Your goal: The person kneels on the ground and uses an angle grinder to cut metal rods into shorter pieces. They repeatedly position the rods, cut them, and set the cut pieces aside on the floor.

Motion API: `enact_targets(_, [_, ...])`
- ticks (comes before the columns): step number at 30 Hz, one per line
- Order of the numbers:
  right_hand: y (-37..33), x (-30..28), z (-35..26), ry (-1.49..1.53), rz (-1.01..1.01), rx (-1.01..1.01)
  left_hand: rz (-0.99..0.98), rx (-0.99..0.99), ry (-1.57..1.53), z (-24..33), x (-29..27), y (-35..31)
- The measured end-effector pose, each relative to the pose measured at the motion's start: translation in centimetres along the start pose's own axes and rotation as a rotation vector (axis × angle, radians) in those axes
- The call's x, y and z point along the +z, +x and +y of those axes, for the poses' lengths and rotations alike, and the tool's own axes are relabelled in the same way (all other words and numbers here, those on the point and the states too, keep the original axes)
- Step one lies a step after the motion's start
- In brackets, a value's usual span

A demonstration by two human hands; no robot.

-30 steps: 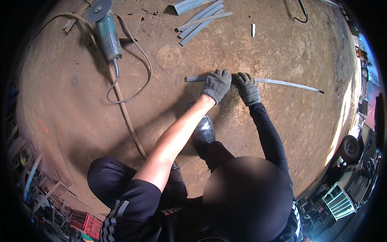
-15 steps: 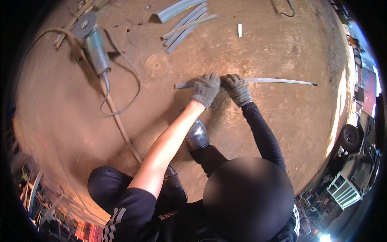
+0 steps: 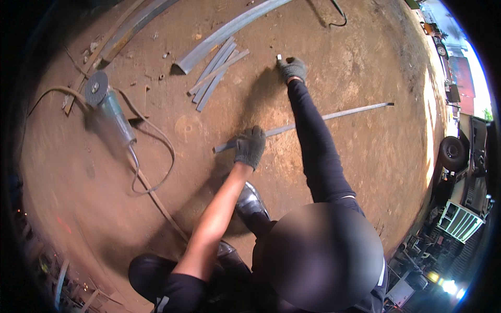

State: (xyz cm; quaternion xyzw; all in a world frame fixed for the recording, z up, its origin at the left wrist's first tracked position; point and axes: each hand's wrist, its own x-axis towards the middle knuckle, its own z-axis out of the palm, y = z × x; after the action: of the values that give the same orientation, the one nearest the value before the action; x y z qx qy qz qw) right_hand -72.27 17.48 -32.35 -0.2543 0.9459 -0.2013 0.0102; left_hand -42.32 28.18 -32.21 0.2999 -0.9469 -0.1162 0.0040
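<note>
grey bar [image 3: 339, 113], white stick [image 3: 279, 57], brown floor [image 3: 360, 161]

You can read no text, label, number or sign here; any print on the grinder [image 3: 117, 120] or its disc [image 3: 96, 87] is too small to tell.

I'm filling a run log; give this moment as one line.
left hand: on metal bar | right hand: at white stick | grinder: lying left | metal strips: overlapping
</note>
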Motion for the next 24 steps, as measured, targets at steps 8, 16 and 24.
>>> enact_targets(8, [1.3,2.4,-1.6,-0.183,-0.228,-0.018,0.014,0.01,-0.017,-0.8,1.5,-0.2])
enact_targets(16, [-5.3,-2.1,-0.4,0.051,-0.053,-0.162,-0.067,0.186,0.23,-0.5,-1.2,0.2])
enact_targets(24, [-15.3,-14.2,7.3,1.04,-0.349,0.317,-0.221,0.163,0.254,-1.8,-1.0,0.6])
